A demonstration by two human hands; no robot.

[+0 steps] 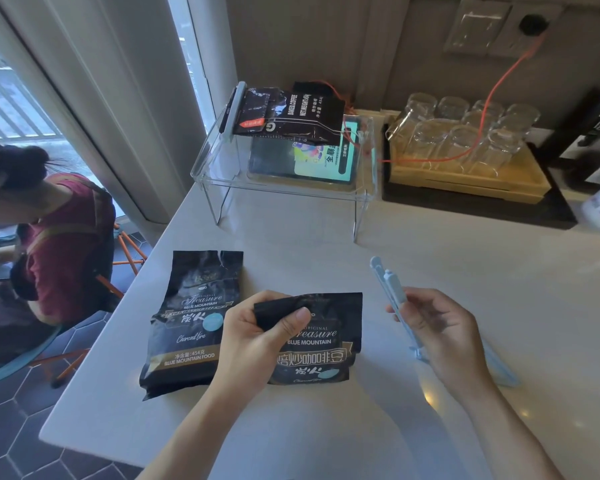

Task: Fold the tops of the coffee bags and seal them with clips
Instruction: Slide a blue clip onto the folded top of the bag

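**Left hand pinched folded bag top, right hand held clip**

Left hand (257, 337) gripped the folded top corner of the black foil coffee bag with white and gold lettering (321, 344), thumb on top and fingers curled under the fold. That bag lay flat on the white countertop (326, 427), directly under and right of the left fingers. Right hand (440, 330) had its fingers curled round the long pale blue plastic sealing clip (392, 292); the clip's free end stuck up past the fingertips, the hinge end came out below the palm. Could not tell if the clip was open or closed. Clip sat just right of the bag, not touching it.

Second black foil coffee bag (191, 320) lay left of the left hand, top unfolded, no clip on it. Third black coffee bag (291, 116), with a clip along its top edge, rested on a clear acrylic stand (281, 188) well beyond both hands. Upturned clear glasses (465, 133) stood on a wooden tray (465, 183) far right
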